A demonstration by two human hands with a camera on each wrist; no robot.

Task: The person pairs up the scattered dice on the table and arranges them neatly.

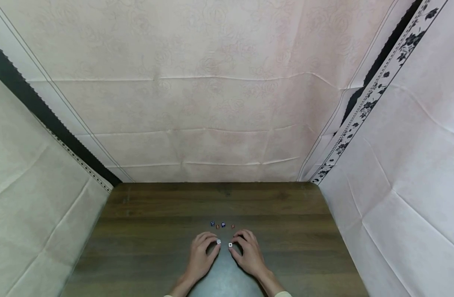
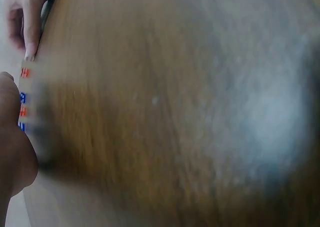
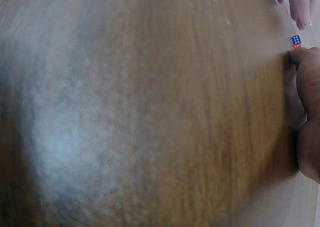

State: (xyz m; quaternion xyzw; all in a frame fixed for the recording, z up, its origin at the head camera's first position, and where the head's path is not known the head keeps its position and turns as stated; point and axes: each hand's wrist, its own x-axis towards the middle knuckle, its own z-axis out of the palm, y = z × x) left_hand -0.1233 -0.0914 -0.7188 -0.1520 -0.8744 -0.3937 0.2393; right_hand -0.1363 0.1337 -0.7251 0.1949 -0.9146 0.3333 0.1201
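Note:
Thumb and forefinger of my left hand [image 1: 203, 255] pinch a white die [image 1: 218, 241] low over the wooden table. Across a small gap, my right hand [image 1: 250, 253] holds another white die [image 1: 230, 245] by its fingertips. Just beyond the hands lie a blue die [image 1: 212, 223], a red die [image 1: 217, 227], a second blue die [image 1: 223, 225] and, farther right, a second red die [image 1: 232, 226]. The left wrist view shows these coloured dice in a row at its left edge. In the right wrist view, one blue die [image 3: 296, 39] shows beyond the right thumb.
The brown wooden table [image 1: 145, 231] has a pale shine between the forearms. A creased light cloth [image 1: 212, 107] hangs behind it. More cloth stands along the left side [image 1: 37, 198] and the right side [image 1: 405, 177], the right one edged with dark flowers.

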